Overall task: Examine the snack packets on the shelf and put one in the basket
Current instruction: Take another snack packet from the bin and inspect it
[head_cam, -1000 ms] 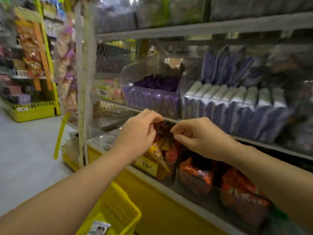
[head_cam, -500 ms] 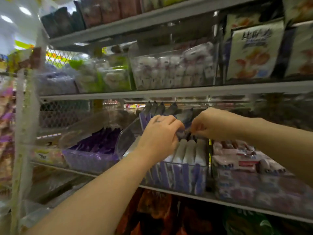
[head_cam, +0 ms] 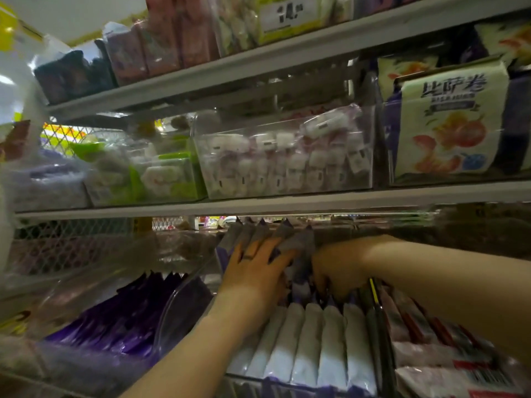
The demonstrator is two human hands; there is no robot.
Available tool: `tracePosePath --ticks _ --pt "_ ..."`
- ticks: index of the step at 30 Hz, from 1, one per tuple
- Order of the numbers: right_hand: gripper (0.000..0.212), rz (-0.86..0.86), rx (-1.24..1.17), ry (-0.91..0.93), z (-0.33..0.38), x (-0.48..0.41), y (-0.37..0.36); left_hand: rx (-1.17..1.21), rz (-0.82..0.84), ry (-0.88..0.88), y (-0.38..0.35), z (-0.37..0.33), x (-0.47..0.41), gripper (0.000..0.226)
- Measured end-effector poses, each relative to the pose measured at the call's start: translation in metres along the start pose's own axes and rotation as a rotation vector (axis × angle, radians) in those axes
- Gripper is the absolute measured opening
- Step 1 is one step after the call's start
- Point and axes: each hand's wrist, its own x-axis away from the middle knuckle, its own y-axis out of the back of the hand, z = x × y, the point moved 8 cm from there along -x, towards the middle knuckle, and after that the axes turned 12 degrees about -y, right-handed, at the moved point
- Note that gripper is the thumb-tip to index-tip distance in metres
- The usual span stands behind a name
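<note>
**Hands.** The left hand (head_cam: 255,271) lies flat with its fingers straight and spread. It presses on the upright tops of the dark packets (head_cam: 275,235) at the back of a clear bin (head_cam: 178,311) on the shelf unit (head_cam: 316,201). Its grip is wide and holds nothing. The right hand (head_cam: 339,268), at three o'clock of the left, has its fingers curled down into the same row. The fingertips are buried, so I cannot tell whether that grip has closed on a packet or only parts them.

**Task item.** The purple-and-white packets (head_cam: 319,340) stand on edge in a tight file at five o'clock of the left hand, each touching the next. None is lifted clear. The basket is out of view.

**Stage, in my judgement.** This is examination; no packet is selected yet.

**Risks.**
1. The file is packed tight. Pulling one packet may drag its neighbours up and spill them over the bin front.
2. The back row leans toward eleven o'clock under the left palm. More pressure may crease the packets or tip them behind the bin.
3. The grey board sits close at twelve o'clock of both hands. A straight upward lift may knock the packet loose, so drawing it toward six o'clock looks safer.
4. The red-and-white packets (head_cam: 445,357) lie under the right forearm at four o'clock. A careless withdrawal may sweep them off.
5. With the basket unseen, a blind drop may miss it.
</note>
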Motion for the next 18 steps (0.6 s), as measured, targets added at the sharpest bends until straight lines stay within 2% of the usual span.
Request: tracePosePath --ticks 3,8,18 --pt "0.025 -0.036 0.012 -0.015 -0.003 -0.007 -0.002 -0.017 0.058 0.082 -0.009 0.009 0.002 0.047" --pt "0.027 -0.124 -0.064 0.007 -0.013 -0.005 0.013 -0.049 0.028 0.076 -0.010 0.008 0.005 0.051" --pt "0.012 -0.536 -0.389 -0.257 -0.044 0.042 0.038 -0.067 -0.030 0.058 0.000 0.000 0.007 0.059"
